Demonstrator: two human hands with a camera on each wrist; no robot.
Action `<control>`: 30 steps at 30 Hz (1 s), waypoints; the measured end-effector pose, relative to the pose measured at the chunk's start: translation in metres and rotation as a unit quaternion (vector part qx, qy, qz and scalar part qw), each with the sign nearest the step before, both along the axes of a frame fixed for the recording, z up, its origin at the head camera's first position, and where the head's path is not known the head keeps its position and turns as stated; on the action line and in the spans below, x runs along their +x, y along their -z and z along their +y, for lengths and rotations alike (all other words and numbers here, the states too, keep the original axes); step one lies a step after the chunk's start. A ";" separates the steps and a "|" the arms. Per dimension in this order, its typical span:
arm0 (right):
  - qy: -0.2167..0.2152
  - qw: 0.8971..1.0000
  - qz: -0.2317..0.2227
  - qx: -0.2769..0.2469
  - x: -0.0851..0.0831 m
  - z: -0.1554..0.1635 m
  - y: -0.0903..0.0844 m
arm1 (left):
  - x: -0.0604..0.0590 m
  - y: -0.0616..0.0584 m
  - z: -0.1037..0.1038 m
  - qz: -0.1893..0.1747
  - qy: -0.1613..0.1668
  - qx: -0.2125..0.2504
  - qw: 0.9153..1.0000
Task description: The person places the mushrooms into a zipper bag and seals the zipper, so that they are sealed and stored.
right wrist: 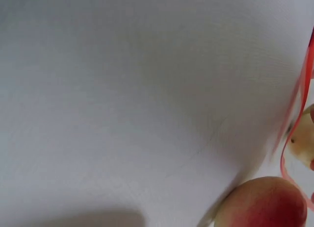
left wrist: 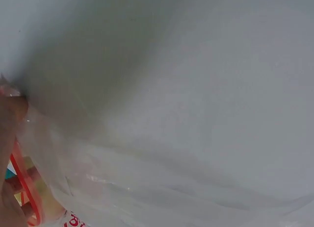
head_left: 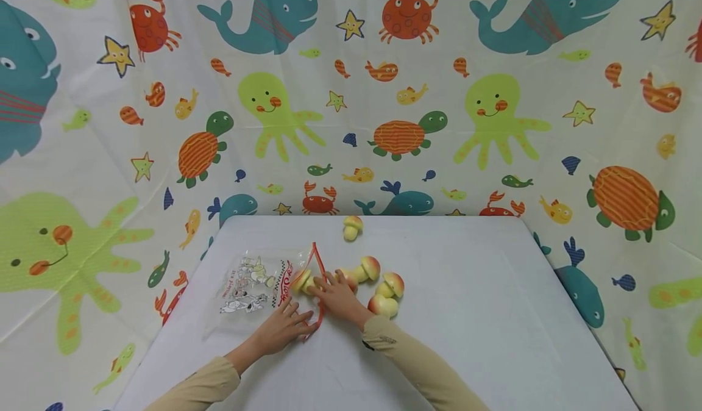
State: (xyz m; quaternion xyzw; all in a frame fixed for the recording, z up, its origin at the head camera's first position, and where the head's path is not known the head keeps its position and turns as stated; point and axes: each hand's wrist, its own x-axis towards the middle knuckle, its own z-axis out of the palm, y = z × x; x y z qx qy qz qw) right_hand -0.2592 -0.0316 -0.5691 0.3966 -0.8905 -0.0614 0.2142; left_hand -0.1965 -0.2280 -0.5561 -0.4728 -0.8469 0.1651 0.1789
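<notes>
A clear plastic bag (head_left: pixel 258 286) with a printed cartoon and a red zip rim lies flat on the white table (head_left: pixel 493 313), its open mouth facing right. The left hand (head_left: pixel 282 327) rests at the lower corner of the bag's mouth, fingers spread and fairly straight, touching the red rim; whether it pinches the rim cannot be told. The right hand (head_left: pixel 337 298) lies just right of the bag's mouth, fingers reaching to the rim and to a toy mushroom (head_left: pixel 301 281) that sits in the opening; its grasp is hidden under the fingers, so whether it grips or only pushes is unclear.

Right of the bag, touching or just beside the right hand, is a cluster of mushrooms: one (head_left: pixel 367 269) above the hand, one (head_left: pixel 392 285) further right, and one (head_left: pixel 384 305) beside the wrist. A single mushroom (head_left: pixel 351 227) stands well behind the bag, near the table's far edge.

The left wrist view shows the bag's film (left wrist: pixel 147 178) and red rim close up. The right wrist view shows a mushroom cap (right wrist: pixel 262 202) and the red rim at the right edge.

A sea-creature cloth (head_left: pixel 351 94) hangs behind and around the table.
</notes>
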 end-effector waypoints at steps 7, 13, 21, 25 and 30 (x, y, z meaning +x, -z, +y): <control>0.023 1.000 -0.007 0.011 0.000 -0.006 0.001 | 0.003 -0.006 0.003 -0.019 -0.002 0.006 1.000; 0.030 1.000 -0.002 0.006 -0.001 -0.006 0.004 | 0.002 -0.005 0.002 -0.036 -0.014 0.017 0.999; 0.021 0.999 0.007 0.025 -0.002 -0.007 0.007 | 0.000 -0.002 -0.003 -0.051 -0.024 0.017 0.998; 0.023 0.999 0.021 0.028 -0.002 -0.009 0.005 | -0.003 -0.002 -0.005 -0.034 -0.020 0.013 0.999; 0.031 0.998 0.029 0.036 -0.001 -0.011 0.004 | -0.006 0.000 -0.007 -0.037 -0.012 0.016 0.999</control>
